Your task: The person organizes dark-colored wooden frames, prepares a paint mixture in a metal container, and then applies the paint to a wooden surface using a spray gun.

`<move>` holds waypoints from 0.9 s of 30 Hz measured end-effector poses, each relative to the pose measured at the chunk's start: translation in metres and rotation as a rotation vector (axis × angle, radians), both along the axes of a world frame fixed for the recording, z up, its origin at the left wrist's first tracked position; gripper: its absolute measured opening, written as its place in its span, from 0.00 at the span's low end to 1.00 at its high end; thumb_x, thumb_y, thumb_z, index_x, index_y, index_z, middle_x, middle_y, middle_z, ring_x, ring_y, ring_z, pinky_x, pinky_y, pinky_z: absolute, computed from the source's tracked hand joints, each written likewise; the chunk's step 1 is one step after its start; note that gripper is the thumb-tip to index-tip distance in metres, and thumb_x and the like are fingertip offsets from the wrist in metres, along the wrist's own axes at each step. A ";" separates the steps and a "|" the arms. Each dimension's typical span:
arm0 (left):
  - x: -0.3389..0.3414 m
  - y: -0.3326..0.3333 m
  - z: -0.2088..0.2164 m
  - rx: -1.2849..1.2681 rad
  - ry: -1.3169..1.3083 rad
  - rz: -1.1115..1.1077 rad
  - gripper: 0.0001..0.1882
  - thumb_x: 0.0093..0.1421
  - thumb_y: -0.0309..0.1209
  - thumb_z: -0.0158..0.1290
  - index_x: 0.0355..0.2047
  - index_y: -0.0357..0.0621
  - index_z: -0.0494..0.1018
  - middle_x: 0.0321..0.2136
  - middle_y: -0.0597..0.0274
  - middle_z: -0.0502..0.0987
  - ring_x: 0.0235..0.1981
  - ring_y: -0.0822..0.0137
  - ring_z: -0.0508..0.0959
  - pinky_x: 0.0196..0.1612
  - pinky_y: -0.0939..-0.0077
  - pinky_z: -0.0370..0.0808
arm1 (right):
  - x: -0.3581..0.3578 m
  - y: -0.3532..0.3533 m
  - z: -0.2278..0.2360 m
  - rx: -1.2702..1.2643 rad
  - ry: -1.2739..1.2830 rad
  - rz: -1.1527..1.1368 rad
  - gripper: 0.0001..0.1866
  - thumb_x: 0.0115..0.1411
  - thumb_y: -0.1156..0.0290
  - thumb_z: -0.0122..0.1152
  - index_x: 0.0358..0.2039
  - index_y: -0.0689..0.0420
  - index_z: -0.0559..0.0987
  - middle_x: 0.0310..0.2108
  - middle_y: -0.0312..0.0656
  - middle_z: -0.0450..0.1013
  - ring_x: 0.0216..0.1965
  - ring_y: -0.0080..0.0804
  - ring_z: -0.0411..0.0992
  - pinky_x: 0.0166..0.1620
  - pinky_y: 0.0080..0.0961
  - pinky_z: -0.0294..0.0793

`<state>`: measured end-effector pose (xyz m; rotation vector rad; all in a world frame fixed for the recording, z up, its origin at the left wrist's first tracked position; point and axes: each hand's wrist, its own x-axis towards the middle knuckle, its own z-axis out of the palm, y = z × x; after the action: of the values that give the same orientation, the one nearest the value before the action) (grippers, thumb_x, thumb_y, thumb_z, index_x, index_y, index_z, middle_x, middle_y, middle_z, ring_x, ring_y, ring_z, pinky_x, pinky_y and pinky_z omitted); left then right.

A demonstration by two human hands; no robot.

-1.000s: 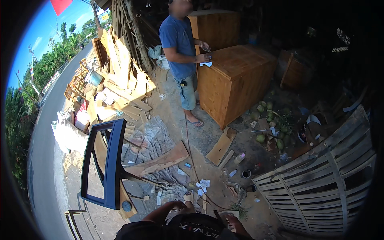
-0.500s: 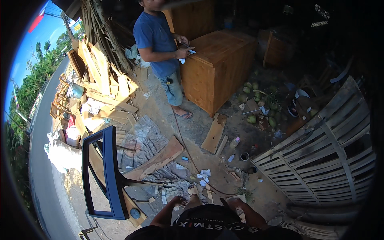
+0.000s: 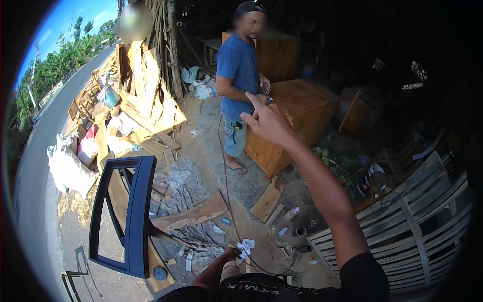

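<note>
My right hand (image 3: 271, 122) is raised in front of me at the end of a stretched arm. Its index finger points forward and the thumb stands apart; nothing is in it. Behind it, in line with the fingers, is a brown wooden cabinet (image 3: 297, 108). By my knee, low in the picture, rests my left hand (image 3: 232, 253), small and shaded, with its fingers loosely apart and no object visible in it. Crumpled white paper (image 3: 246, 246) lies on the ground just beyond it. A person (image 3: 236, 70) in a blue shirt stands beside the cabinet, holding something small.
A dark blue frame (image 3: 137, 216) with large openings stands at left. Wooden boards (image 3: 193, 211) and a grey cloth (image 3: 183, 176) lie on the ground. Scrap wood (image 3: 148, 85) is heaped near the road (image 3: 37, 156). A slatted panel (image 3: 417, 221) leans at right, and a hose (image 3: 225, 166) crosses the ground.
My right hand has risen from near my lap to point forward. My view has tilted up and shifted left, so the standing person appears farther right. My left hand stays by the knee.
</note>
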<state>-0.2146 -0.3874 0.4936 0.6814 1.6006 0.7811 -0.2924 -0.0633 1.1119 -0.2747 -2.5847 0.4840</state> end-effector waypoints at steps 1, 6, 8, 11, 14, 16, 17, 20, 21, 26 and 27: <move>0.003 0.008 0.012 0.018 0.043 0.038 0.20 0.66 0.46 0.55 0.47 0.45 0.82 0.34 0.60 0.86 0.30 0.68 0.84 0.35 0.66 0.81 | -0.045 0.000 0.027 0.195 -0.016 -0.124 0.34 0.66 0.59 0.58 0.68 0.62 0.64 0.37 0.54 0.82 0.42 0.56 0.80 0.54 0.51 0.75; -0.011 -0.033 0.018 -0.046 0.091 0.331 0.21 0.65 0.49 0.54 0.45 0.47 0.84 0.32 0.60 0.87 0.28 0.66 0.84 0.35 0.67 0.80 | -0.245 0.011 0.122 0.375 -0.125 -0.328 0.26 0.60 0.66 0.60 0.58 0.60 0.76 0.47 0.61 0.79 0.52 0.60 0.77 0.54 0.49 0.76; 0.005 -0.073 0.005 -0.129 0.145 0.473 0.25 0.61 0.52 0.56 0.46 0.44 0.83 0.34 0.52 0.86 0.32 0.56 0.86 0.39 0.63 0.81 | -0.280 0.006 0.133 0.406 -0.278 -0.369 0.22 0.56 0.70 0.63 0.51 0.61 0.81 0.47 0.57 0.80 0.53 0.54 0.78 0.53 0.45 0.78; 0.023 -0.171 -0.037 -0.369 0.169 0.653 0.26 0.61 0.51 0.54 0.46 0.42 0.82 0.35 0.48 0.85 0.36 0.53 0.84 0.42 0.58 0.79 | -0.330 -0.027 0.138 0.412 -0.263 -0.396 0.18 0.54 0.74 0.65 0.46 0.60 0.85 0.48 0.51 0.81 0.55 0.49 0.78 0.53 0.42 0.79; 0.045 -0.203 -0.046 -0.463 0.012 0.740 0.32 0.56 0.56 0.54 0.45 0.40 0.82 0.40 0.43 0.84 0.45 0.45 0.84 0.50 0.56 0.79 | -0.357 -0.015 0.126 0.457 -0.260 -0.474 0.19 0.53 0.75 0.67 0.47 0.57 0.85 0.52 0.48 0.80 0.57 0.46 0.77 0.55 0.40 0.78; 0.039 -0.206 -0.045 -0.479 0.042 0.676 0.31 0.56 0.56 0.54 0.45 0.40 0.82 0.40 0.43 0.84 0.45 0.45 0.84 0.49 0.56 0.79 | -0.369 -0.008 0.123 0.475 -0.274 -0.514 0.21 0.53 0.75 0.69 0.50 0.55 0.85 0.55 0.46 0.78 0.59 0.44 0.75 0.56 0.40 0.78; 0.026 -0.203 -0.046 -0.477 0.061 0.654 0.31 0.56 0.56 0.54 0.45 0.40 0.82 0.40 0.43 0.84 0.44 0.45 0.84 0.49 0.56 0.79 | -0.375 -0.005 0.122 0.465 -0.256 -0.514 0.22 0.51 0.77 0.70 0.49 0.55 0.85 0.56 0.48 0.78 0.60 0.45 0.75 0.56 0.40 0.78; -0.001 -0.191 -0.046 -0.434 0.130 0.609 0.31 0.56 0.55 0.54 0.45 0.40 0.82 0.39 0.44 0.84 0.44 0.46 0.84 0.49 0.56 0.79 | -0.386 0.003 0.128 0.449 -0.217 -0.519 0.25 0.47 0.80 0.71 0.49 0.55 0.85 0.56 0.50 0.77 0.61 0.46 0.74 0.56 0.41 0.78; -0.011 -0.182 -0.045 -0.413 0.147 0.597 0.30 0.56 0.55 0.54 0.45 0.40 0.82 0.39 0.44 0.84 0.44 0.46 0.84 0.48 0.56 0.79 | -0.387 0.006 0.128 0.450 -0.218 -0.523 0.25 0.47 0.80 0.71 0.49 0.55 0.85 0.57 0.50 0.77 0.61 0.46 0.74 0.56 0.41 0.77; -0.060 -0.150 -0.040 -0.312 0.235 0.544 0.29 0.56 0.54 0.54 0.45 0.41 0.82 0.39 0.44 0.84 0.43 0.46 0.84 0.48 0.56 0.79 | -0.391 0.025 0.137 0.454 -0.228 -0.544 0.26 0.49 0.80 0.70 0.52 0.55 0.83 0.59 0.48 0.75 0.61 0.46 0.73 0.58 0.41 0.77; -0.066 -0.146 -0.040 -0.301 0.241 0.538 0.29 0.56 0.54 0.54 0.44 0.41 0.82 0.38 0.44 0.84 0.43 0.46 0.84 0.48 0.56 0.79 | -0.391 0.025 0.135 0.447 -0.234 -0.546 0.26 0.50 0.80 0.70 0.52 0.55 0.83 0.59 0.48 0.75 0.62 0.46 0.73 0.58 0.42 0.77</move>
<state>-0.2804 -0.5338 0.4537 0.1219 2.1098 0.8341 -0.6836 -0.0384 1.2466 -0.8800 -2.5923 -0.3342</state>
